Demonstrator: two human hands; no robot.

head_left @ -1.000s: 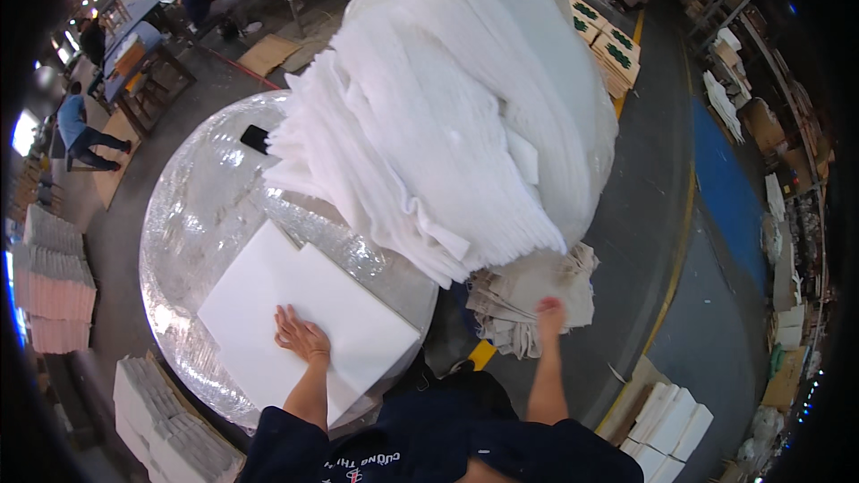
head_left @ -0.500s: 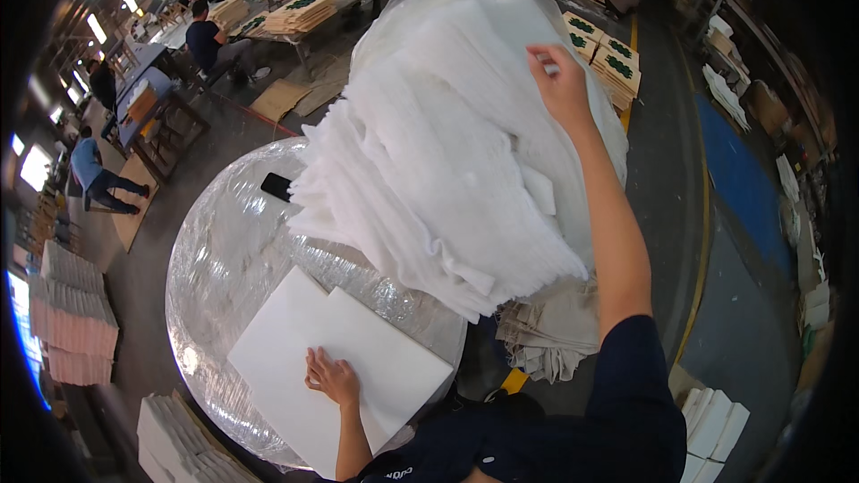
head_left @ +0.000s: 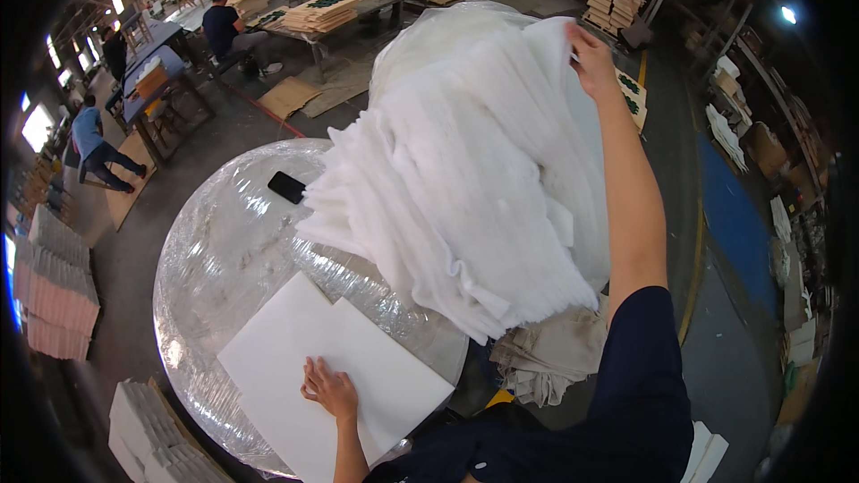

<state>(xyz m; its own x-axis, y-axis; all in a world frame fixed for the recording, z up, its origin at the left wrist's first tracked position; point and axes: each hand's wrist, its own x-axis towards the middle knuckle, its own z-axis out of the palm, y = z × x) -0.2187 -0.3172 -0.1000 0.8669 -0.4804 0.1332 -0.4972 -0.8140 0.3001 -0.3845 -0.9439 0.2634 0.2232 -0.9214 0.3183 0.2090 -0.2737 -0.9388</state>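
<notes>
A pile of fluffy white batting sheets (head_left: 465, 170) lies in loose folds in front of me. At its far right corner my right hand (head_left: 592, 63) pinches the edge of a batting sheet, the arm stretched out. My left hand (head_left: 331, 391) rests with fingers spread on flat white foam sheets (head_left: 385, 367), which overlap at slightly different angles. Under the foam is a large round bundle wrapped in clear plastic film (head_left: 224, 224). A black phone (head_left: 286, 187) lies on that film, beside the pile's left edge.
Beige cloth (head_left: 550, 353) hangs below the batting's near edge. Stacked white and pinkish sheets (head_left: 63, 286) stand at the left, more white stacks (head_left: 157, 438) at the lower left. Several people work at tables (head_left: 313, 31) in the back. Shelving (head_left: 761, 89) runs along the right.
My right hand has moved up and away to the batting's far corner and now grips its edge. My left hand stays on the foam. The view has shifted slightly.
</notes>
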